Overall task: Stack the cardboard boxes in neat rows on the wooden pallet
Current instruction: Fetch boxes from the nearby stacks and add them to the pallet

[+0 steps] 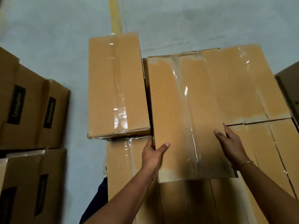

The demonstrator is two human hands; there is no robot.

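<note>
The person is in the placing step: a cardboard box (174, 102) sits between the two hands on top of the lower layer of boxes (267, 151). The pallet itself is hidden beneath the load. The left hand (153, 154) grips the box's near left edge, with the thumb on top and the fingers down the side. The right hand (231, 144) clasps the near right edge in the same way.

The box's long axis runs straight away from the hands, its taped seam follows that line, and its short end faces the person. Ahead of the right hand it meets a flush box (250, 88). Ahead and outward of the left hand, a dark gap separates it from a narrower box (113, 88). The next move probably calls for squaring the near edge with the row below before letting go.
</note>
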